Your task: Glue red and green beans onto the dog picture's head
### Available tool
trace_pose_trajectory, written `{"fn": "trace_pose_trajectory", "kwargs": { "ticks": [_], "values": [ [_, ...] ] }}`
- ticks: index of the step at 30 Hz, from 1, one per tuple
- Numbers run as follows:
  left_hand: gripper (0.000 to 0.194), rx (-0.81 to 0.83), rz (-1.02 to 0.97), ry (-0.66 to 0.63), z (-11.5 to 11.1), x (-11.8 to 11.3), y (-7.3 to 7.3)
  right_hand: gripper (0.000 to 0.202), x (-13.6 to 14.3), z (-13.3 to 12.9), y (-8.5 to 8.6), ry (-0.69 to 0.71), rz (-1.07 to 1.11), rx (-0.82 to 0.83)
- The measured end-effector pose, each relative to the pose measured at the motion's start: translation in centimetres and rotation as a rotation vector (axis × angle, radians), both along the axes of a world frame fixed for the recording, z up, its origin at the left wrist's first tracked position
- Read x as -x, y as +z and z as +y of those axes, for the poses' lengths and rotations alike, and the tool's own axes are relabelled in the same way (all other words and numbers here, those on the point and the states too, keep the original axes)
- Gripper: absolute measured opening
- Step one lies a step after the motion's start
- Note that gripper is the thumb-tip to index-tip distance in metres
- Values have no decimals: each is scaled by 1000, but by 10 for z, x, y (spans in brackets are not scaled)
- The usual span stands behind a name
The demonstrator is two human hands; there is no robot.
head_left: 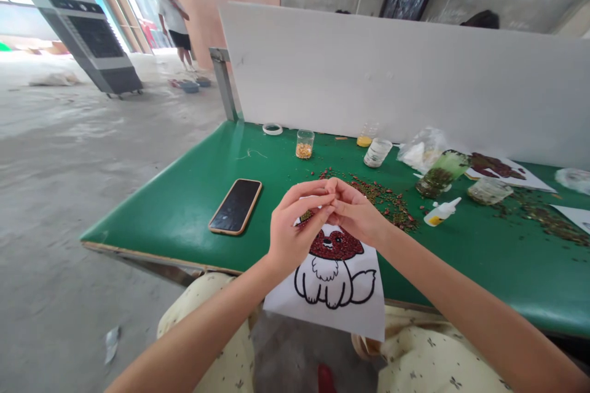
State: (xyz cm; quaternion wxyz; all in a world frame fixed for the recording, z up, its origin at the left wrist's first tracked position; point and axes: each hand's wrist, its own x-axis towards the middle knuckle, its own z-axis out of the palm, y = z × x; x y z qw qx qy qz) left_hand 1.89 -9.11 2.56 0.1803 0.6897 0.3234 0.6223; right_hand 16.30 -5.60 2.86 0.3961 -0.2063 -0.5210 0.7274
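Observation:
My left hand [297, 218] and my right hand [353, 209] meet fingertip to fingertip above a sheet of paper [283, 295]. The fingers of both are pinched together; whatever lies between them is too small or hidden to make out. On the sheet is a black-outlined cartoon animal [329, 276] whose head is filled with dark red grains, with some greenish ones near the top. My hands cover the upper part of the sheet, and its lower end hangs over the table edge. Just beyond my right hand lies a scatter of red and green grains [391, 202].
A phone [235, 206] lies left of my hands on the green table [184, 196]. A glue bottle [442, 212] is at the right. Behind stand a jar of yellow kernels [305, 145], a clear jar [378, 152] and a tipped greenish jar [442, 173]. A white board [391, 73] closes the back.

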Motion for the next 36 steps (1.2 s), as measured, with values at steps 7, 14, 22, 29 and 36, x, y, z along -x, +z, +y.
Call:
{"fn": "trace_pose_trajectory", "kwargs": {
  "ticks": [7,14,22,29,36],
  "values": [
    [10,-81,18,42,-1,1,1,29,3,-1,-1,-12,15,-24],
    [11,-197,147,69,8,8,1,26,3,1,-5,-42,-3,-68],
    [8,-231,222,126,12,12,-1,23,4,0,-8,-110,-20,-117],
    [9,-222,256,165,12,13,0,23,3,0,-6,-118,-39,-104],
    [9,-204,237,182,10,12,1,23,3,-2,-3,-93,-23,-56]
  ]
}}
